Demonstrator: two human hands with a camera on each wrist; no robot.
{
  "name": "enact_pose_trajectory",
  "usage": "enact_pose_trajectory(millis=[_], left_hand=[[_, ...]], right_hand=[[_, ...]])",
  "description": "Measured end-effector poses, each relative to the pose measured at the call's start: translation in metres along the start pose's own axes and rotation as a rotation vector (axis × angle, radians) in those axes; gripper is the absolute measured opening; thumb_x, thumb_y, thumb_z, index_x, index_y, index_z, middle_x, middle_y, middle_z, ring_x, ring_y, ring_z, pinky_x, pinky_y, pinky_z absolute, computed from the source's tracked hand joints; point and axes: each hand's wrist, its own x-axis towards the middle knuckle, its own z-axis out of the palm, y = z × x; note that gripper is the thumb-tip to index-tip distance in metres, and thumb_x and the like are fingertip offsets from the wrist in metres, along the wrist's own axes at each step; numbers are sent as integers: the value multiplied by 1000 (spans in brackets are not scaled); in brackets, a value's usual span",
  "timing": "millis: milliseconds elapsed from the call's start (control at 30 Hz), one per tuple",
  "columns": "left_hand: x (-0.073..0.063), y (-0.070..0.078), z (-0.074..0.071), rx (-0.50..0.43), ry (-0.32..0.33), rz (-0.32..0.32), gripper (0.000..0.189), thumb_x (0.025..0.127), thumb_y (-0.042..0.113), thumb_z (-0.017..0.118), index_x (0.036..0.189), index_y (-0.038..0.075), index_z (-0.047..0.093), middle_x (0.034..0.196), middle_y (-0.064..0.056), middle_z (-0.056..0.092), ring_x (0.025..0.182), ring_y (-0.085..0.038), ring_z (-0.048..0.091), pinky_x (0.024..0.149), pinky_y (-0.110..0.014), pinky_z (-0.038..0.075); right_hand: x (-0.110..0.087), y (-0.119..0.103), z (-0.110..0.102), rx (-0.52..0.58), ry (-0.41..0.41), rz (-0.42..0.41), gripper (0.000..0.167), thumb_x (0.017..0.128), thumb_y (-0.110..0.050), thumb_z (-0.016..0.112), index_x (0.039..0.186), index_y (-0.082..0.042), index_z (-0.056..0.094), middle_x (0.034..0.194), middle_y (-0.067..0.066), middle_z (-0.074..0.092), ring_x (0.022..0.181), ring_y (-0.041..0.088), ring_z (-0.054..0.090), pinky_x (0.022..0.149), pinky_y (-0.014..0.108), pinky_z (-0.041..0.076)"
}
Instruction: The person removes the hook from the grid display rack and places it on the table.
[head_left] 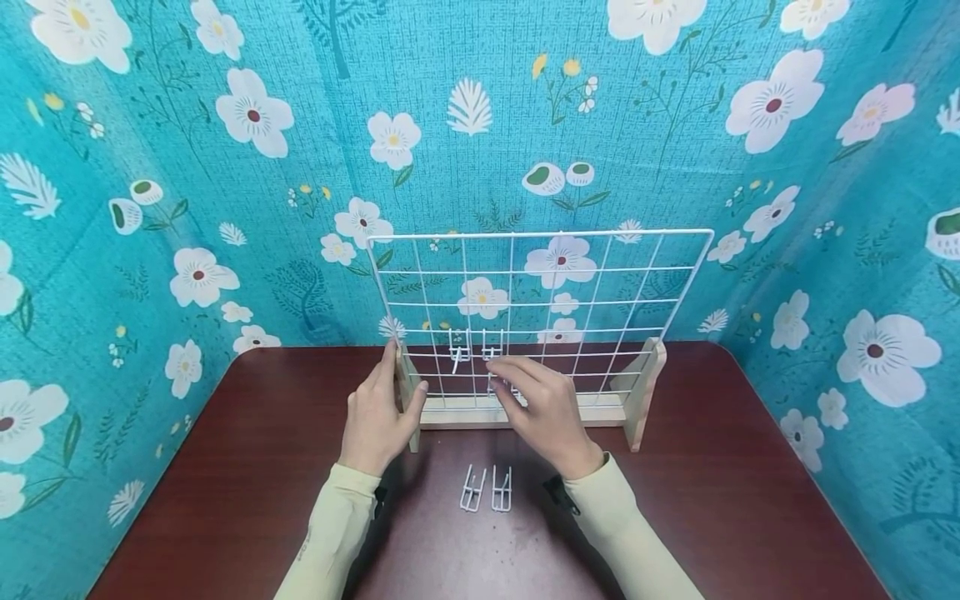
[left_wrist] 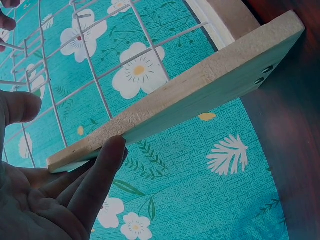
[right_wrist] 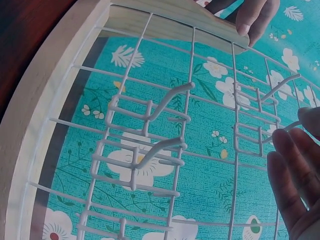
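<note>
A white wire grid rack [head_left: 540, 234] stands upright between two wooden end pieces. My left hand [head_left: 378, 412] grips the left wooden end piece [left_wrist: 170, 100], thumb in front and fingers behind it. With thumb and fingertips my right hand [head_left: 547, 408] pinches the prong of a white wire hook [right_wrist: 260, 135] on the grid. Beside that one hangs another hook [right_wrist: 259, 100], its prong angled outward. Lower on the grid are more hooks [right_wrist: 134, 167], partly covered by the right hand in the head view.
Two loose wire hooks [head_left: 471, 498] lie side by side on the dark red table [head_left: 720, 500] in front of the rack. A wooden base bar [head_left: 450, 418] joins the end pieces, the right one [head_left: 643, 400] standing beyond my right hand. Blue floral cloth [head_left: 315, 167] surrounds the table.
</note>
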Motion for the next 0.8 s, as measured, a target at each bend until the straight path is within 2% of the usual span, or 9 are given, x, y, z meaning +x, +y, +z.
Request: enact_pose_trajectory(millis=[433,800], left_hand=[[1,-1,1,-2,-3,-3,79,94,35,73,159,3,41,128,-21,71,94,-39,75,81,-57,62],[1,0,0,6,-14,-12,78,95,36,71,160,5,40,122,-20,73,87,-35,73,77,-54,62]], right_hand=[[1,2,4,-4,-13,22,20,88,-5,79,108,-7,81,106,8,80,96,21,79,77,36,63],[0,3,6,-8,-32,37,19,89,-4,78,107,-8,81,108,7,80,98,20,79,81,35,63]])
